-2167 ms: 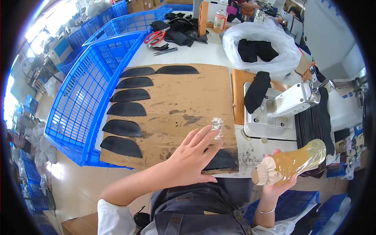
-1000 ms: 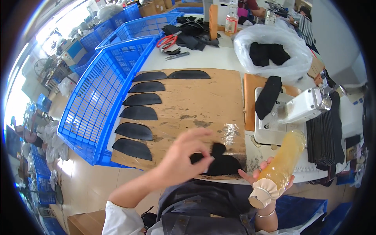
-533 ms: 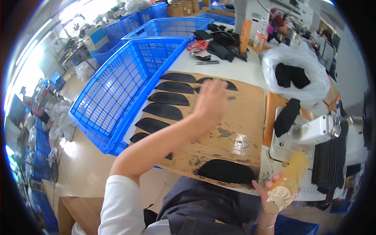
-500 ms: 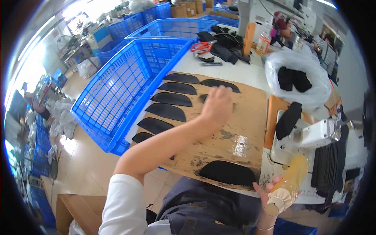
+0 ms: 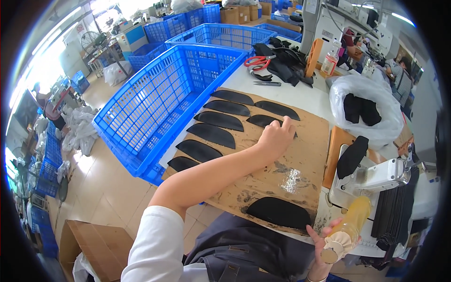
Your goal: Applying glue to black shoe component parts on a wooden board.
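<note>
Black half-moon pieces (image 5: 212, 135) lie in two columns on a stained cardboard sheet (image 5: 300, 155). My left hand (image 5: 277, 140) reaches across the board, fingers curled over the second piece of the right column (image 5: 261, 121). Its fingertips are hidden, and one end of that piece shows past the hand. At the near edge rests a larger black curved piece (image 5: 278, 212). Beside it, my right hand (image 5: 324, 244) grips a clear bottle of yellowish liquid (image 5: 353, 215), tilted, its pale, wrapped end toward me. The thumb touches the cardboard's near right corner.
A blue plastic crate (image 5: 141, 113) borders the board's left side. Red-handled scissors (image 5: 258, 62), tweezers (image 5: 267, 83) and black scraps (image 5: 289, 63) lie beyond. A white machine arm (image 5: 376, 176), stacked black strips (image 5: 394, 202) and a plastic bag (image 5: 345, 87) stand right.
My left hand has come slightly toward me, uncovering more of the black piece beneath it. My right hand still holds the bottle. The whole view has shifted a little.
</note>
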`<state>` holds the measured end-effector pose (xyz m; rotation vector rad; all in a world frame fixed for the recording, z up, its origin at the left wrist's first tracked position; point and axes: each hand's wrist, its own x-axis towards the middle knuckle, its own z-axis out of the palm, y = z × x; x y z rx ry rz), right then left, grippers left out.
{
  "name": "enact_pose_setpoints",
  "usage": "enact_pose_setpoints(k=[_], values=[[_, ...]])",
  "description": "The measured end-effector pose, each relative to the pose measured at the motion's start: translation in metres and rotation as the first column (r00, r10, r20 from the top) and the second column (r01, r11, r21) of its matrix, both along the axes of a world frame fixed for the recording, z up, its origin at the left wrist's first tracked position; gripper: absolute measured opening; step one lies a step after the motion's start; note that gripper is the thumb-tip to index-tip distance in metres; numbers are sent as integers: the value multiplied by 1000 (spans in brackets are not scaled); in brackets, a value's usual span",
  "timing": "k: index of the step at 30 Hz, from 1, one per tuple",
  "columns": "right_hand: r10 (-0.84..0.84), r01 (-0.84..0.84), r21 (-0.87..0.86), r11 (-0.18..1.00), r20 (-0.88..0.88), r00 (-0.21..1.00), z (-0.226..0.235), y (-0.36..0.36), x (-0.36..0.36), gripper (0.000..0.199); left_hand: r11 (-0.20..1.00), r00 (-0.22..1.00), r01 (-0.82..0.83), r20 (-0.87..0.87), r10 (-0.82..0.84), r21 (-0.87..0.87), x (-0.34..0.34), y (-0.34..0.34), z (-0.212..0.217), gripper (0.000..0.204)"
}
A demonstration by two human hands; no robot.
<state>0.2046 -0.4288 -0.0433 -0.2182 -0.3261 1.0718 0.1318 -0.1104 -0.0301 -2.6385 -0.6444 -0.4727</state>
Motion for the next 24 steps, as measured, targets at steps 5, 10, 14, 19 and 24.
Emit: enact_pose_setpoints(k=[5,10,14,19,24], values=[[-9,9,-23,1000,-13,1000,0,-2,2,71,1000,1000,13,-17,-13,2,0,-3,1,48],[-11,11,-19,1000,-18,1000,2,-2,-1,72,989,996,-1,-91,-13,-150,-2,1,23,37],[-4,4,-34,999,-11,1000,4,-3,-2,73,960,997,38,81,-16,-278,-1,17,18,39],[-33,33,-54,998,-9,999,2,-5,-1,72,920,1000,21,-7,-25,-391,-3,28,29,37],[-43,42,-44,998,-13,999,7,-3,-5,72,902,996,48,-52,-77,-429,-5,32,34,33]])
